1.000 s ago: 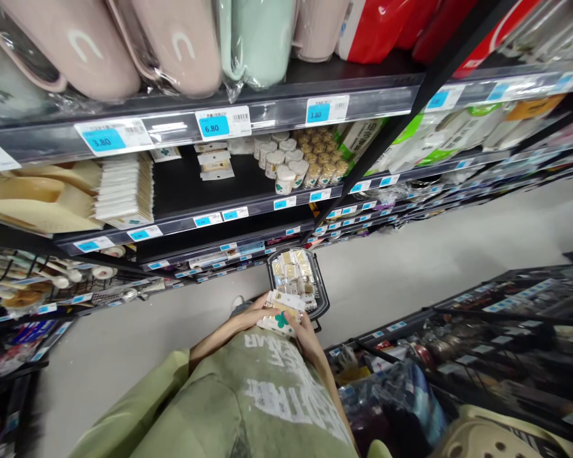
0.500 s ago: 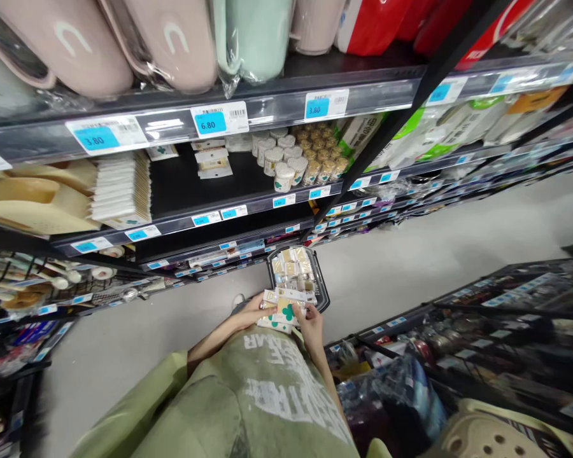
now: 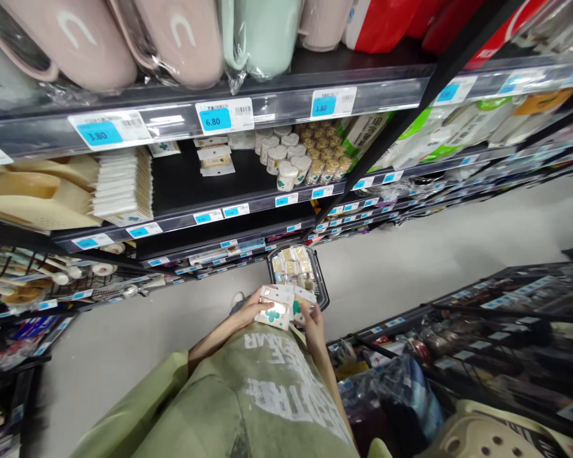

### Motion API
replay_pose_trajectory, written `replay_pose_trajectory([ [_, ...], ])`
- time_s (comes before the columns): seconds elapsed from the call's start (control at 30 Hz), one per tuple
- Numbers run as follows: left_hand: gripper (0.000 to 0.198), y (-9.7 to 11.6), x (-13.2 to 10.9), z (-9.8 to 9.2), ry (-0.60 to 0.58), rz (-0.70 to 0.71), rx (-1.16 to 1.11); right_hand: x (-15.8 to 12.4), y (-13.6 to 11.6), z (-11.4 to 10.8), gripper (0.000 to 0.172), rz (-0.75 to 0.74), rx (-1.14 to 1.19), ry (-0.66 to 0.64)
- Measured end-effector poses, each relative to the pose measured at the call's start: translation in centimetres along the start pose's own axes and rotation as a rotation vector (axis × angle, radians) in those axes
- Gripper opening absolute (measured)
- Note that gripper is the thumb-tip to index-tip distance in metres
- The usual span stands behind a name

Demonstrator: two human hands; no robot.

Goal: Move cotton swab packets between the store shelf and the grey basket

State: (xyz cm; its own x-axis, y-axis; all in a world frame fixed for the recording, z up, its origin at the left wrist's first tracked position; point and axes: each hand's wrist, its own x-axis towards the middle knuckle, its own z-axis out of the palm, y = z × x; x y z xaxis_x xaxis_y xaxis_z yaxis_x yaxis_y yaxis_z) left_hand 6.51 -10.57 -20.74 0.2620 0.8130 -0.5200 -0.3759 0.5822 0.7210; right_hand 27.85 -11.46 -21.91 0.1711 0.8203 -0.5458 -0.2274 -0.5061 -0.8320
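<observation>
Now, the black basket (image 3: 323, 280) is filled with small packs (image 3: 291, 261), and the grey floor (image 3: 372, 267) and a dark shelf (image 3: 181, 178) of white tubs (image 3: 273, 159) can be seen. Just before the basket, a clover pack (image 3: 273, 315) is pinched by the left hand's (image 3: 253, 308) fingers and a second pack (image 3: 302, 305) by the right hand's (image 3: 314, 322). Half a second ago they were overlapped more.

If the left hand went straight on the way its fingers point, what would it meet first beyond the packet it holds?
Probably the second packet, held in the right hand, close beside the white packet in the left hand; whether they touch is unclear from this view.
</observation>
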Motion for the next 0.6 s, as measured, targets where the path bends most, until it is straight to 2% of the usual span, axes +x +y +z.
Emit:
replay_pose_trajectory([
  [0.07, 0.061, 0.0, 0.1, 0.1, 0.020, 0.005, 0.040, -0.5, 0.2, 0.3, 0.054, 0.045, -0.056, -0.160],
  [0.1, 0.060, -0.1, 0.2, 0.2, 0.033, 0.015, 0.056, -0.7, 0.2, 0.3, 0.053, 0.052, -0.085, -0.184],
  [0.23, 0.059, -0.6, 0.1, 0.9, 0.043, 0.037, 0.058, -0.9, 0.0, 0.4, 0.057, 0.144, -0.164, -0.087],
  [0.3, 0.059, -0.6, 0.0, 1.3, 0.035, 0.026, 0.070, -0.9, -0.2, 0.7, 0.061, 0.172, -0.144, -0.161],
  [0.37, 0.060, -0.3, -0.2, 1.6, 0.030, 0.047, 0.104, -0.9, -0.6, 1.3, 0.062, 0.135, -0.130, -0.314],
  [0.43, 0.062, 0.3, -0.5, 1.9, 0.028, 0.087, 0.145, -0.9, -1.2, 2.1, 0.065, 0.060, -0.144, -0.412],
  [0.5, 0.064, 0.9, -0.8, 2.2, 0.039, 0.115, 0.168, -1.0, -1.8, 2.7, 0.067, 0.009, -0.153, -0.450],
  [0.6, 0.074, 1.3, -1.1, 2.5, 0.102, 0.167, 0.118, -1.2, -2.7, 3.3, 0.066, 0.020, -0.122, -0.449],
])
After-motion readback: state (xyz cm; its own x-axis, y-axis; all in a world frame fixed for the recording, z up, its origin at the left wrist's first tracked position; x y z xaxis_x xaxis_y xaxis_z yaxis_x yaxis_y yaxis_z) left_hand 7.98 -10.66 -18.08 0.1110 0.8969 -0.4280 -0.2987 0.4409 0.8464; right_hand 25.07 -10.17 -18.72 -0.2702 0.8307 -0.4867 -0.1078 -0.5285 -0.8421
